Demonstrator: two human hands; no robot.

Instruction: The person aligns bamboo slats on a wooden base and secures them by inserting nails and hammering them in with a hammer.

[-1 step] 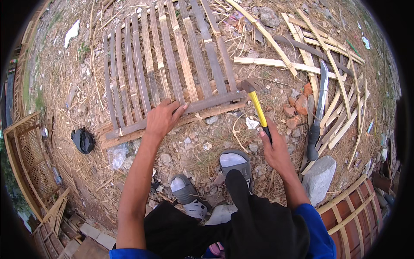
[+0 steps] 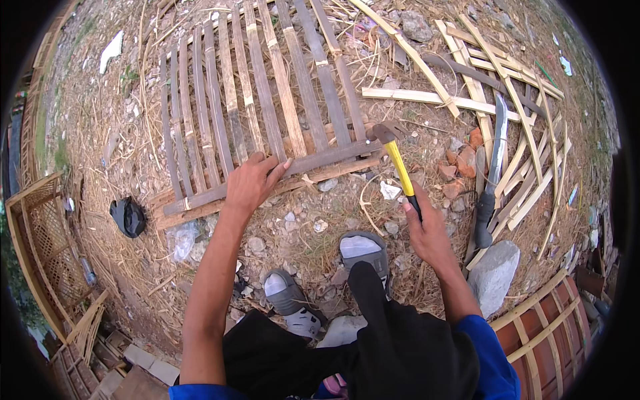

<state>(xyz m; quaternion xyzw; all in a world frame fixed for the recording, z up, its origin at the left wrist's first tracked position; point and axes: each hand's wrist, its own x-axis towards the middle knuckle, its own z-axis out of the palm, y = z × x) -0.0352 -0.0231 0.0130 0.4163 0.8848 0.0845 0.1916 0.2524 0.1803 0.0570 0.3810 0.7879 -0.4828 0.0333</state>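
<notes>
My right hand (image 2: 428,230) is closed round the black grip of a claw hammer (image 2: 399,160) with a yellow shaft. The hammer's metal head is at the right end of a dark bamboo crosspiece (image 2: 327,159); I cannot tell whether they touch. Farther left, my left hand (image 2: 252,180) presses on that crosspiece, its fingers bent over the strip. The crosspiece lies across the near ends of several upright bamboo slats (image 2: 267,87), which form a rack on the ground. A paler strip (image 2: 333,172) runs under the near edge.
To the right, a machete (image 2: 495,167) with a dark handle lies by a pile of split bamboo strips (image 2: 527,153). Broken red bricks (image 2: 465,162) and a grey stone block (image 2: 495,277) are nearby. A black plastic bag (image 2: 127,217) sits left. My sandalled feet (image 2: 363,250) are below the rack.
The hammer's head has shifted very slightly to the right. My left hand and the bamboo rack look the same.
</notes>
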